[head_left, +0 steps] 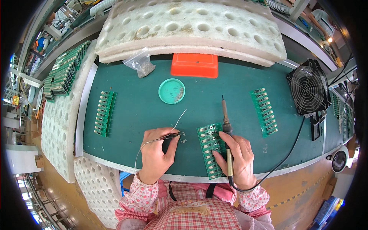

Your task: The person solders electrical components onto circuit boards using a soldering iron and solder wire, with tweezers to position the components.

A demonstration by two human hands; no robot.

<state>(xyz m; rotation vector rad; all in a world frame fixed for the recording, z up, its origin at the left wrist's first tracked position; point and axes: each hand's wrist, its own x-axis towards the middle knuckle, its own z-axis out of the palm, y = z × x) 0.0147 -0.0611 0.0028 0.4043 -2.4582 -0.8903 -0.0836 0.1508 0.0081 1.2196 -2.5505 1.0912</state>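
Solder wire (178, 122) sits pinched with tweezers (168, 136) in our left hand (156, 153), while our right hand (238, 158) – fist closed round the soldering iron (227, 132) – pins the green circuit-board panel (210, 149) flat for work.

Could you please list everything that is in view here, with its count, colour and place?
circuit board panel: one, green, under the right hand
board strips: two, green, left and right on the mat
soldering iron: one, dark, in the right hand
solder wire: one, silver, in the left hand
round dish: one, teal, mat centre
tray: one, orange, behind the dish
fan: one, black, right
foam sheet: white, back
left hand: pinching tweezers
right hand: holding the iron
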